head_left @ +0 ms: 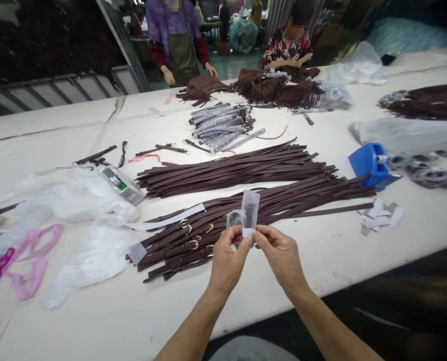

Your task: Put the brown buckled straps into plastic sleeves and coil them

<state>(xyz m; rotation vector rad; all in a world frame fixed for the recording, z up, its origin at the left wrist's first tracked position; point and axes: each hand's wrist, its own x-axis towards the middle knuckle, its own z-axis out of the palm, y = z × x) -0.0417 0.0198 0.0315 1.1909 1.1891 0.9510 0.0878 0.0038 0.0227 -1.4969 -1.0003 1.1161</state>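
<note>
My left hand and my right hand meet over the near bundle of straps. Between their fingertips they pinch a small translucent plastic sleeve, standing upright, with a dark part showing through it and a white band at its lower end. Behind my left fingers is another crumpled plastic-wrapped piece, partly hidden. Underneath lie long dark brown straps with gold buckles at their left ends. A white paper strip and a small square of film rest on those straps.
A second strap bundle lies beyond, then plastic-wrapped short straps. Right are a blue tape dispenser and paper scraps; left, white plastic and pink-handled scissors. Two people stand or sit across the table near brown fringed bags.
</note>
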